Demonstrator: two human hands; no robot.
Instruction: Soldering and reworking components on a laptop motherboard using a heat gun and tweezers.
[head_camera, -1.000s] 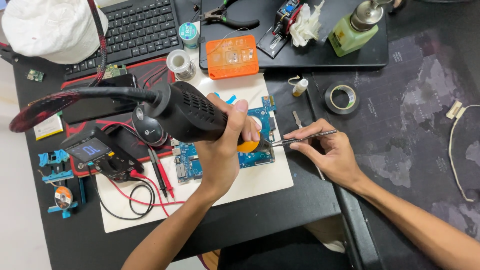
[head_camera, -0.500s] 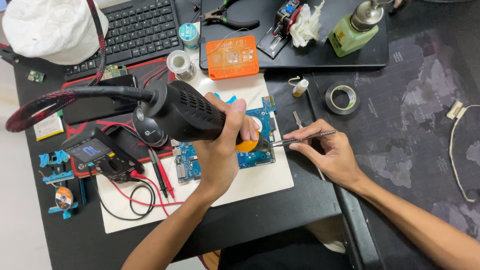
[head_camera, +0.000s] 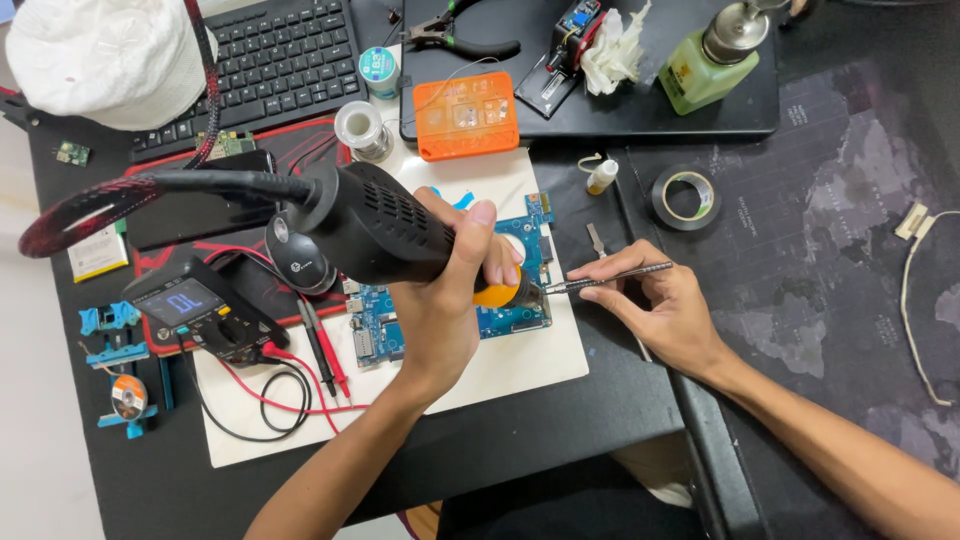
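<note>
My left hand grips a black hot-air gun with an orange collar near its nozzle, which points down at a blue circuit board lying on a white work mat. My right hand pinches metal tweezers, whose tips reach the board's right edge just beside the nozzle. A braided red-and-black hose runs from the gun's rear to the left.
A multimeter with red and black leads lies left of the mat. Behind are a keyboard, solder spool, orange box, pliers, green dispenser bottle and tape roll. A white cap sits far left.
</note>
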